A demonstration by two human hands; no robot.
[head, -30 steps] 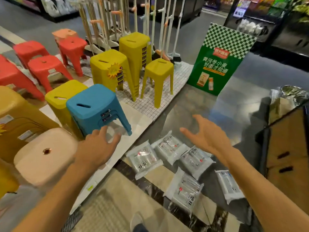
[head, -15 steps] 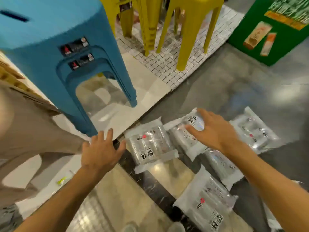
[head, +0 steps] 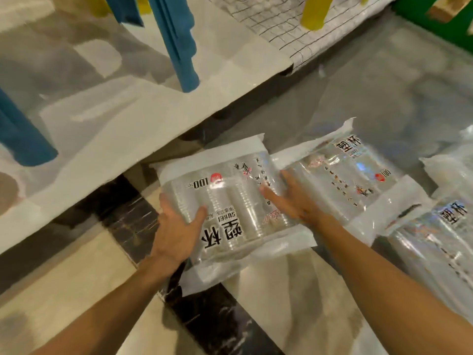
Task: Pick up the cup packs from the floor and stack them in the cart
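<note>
Progress: early, by my reading; the cart is out of frame and no pack shows as stacked. One pack is being taken up, the others lie on the floor (head: 384, 80).
Left hand (head: 176, 230): at frame centre, grasping the near left edge of the pack (head: 230, 201), thumb on top, fingers hidden behind the film.
Right hand (head: 289, 201): fingers straight and flat against the pack's right side, pressing inward, not curled round it.
Pack's place: centre of frame, between the two hands, near the platform's edge; whether it has left the floor I cannot tell.
Left to do: second pack (head: 350, 175) just right of centre, a third (head: 440, 242) at the right edge, another partly cut off above it.
Writing: "100" by a red round mark, "SUBEI", large Chinese characters 塑杯, all upside down to the viewer; smaller print too blurred.
Behind: blue stool legs (head: 179, 42) at upper left, a yellow leg (head: 313, 11) at top.
</note>
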